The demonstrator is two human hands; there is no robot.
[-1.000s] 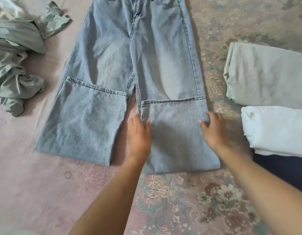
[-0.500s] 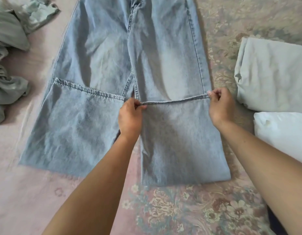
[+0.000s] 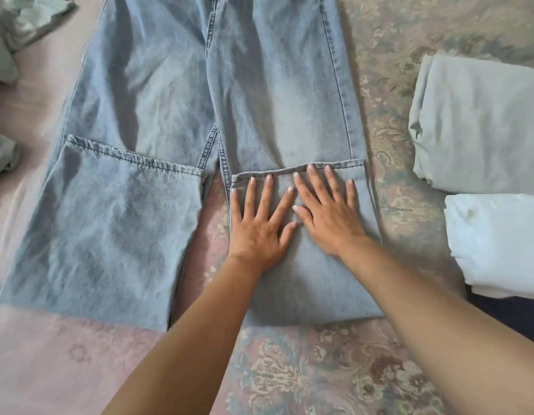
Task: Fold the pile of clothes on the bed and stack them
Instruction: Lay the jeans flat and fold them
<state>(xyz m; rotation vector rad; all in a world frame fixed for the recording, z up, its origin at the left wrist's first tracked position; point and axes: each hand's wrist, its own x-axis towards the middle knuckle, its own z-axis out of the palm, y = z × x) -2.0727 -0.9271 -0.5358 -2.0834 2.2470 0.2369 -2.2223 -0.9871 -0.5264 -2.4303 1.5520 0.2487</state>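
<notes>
Light blue jeans [image 3: 176,94] lie flat on the bed, legs pointing toward me, each lower leg folded back up over itself. My left hand [image 3: 259,226] and my right hand [image 3: 328,214] press side by side on the folded part of the right-side leg, fingers straight and spread, fingertips at its hem. The left-side folded leg [image 3: 110,235] lies untouched. At the right edge sit a folded pale grey-green garment [image 3: 481,127] and, nearer me, a folded white garment [image 3: 499,244].
Crumpled grey-green clothes [image 3: 17,22] lie at the top left, partly out of frame. A dark blue cloth [image 3: 511,313] shows under the white garment. The bed has a pink sheet [image 3: 50,369] on the left and a floral cover [image 3: 304,369] on the right.
Half a second ago both hands pinched the corners of the folded leg's hem. Now they have let go and lie flat together on the fold. The view has shifted closer.
</notes>
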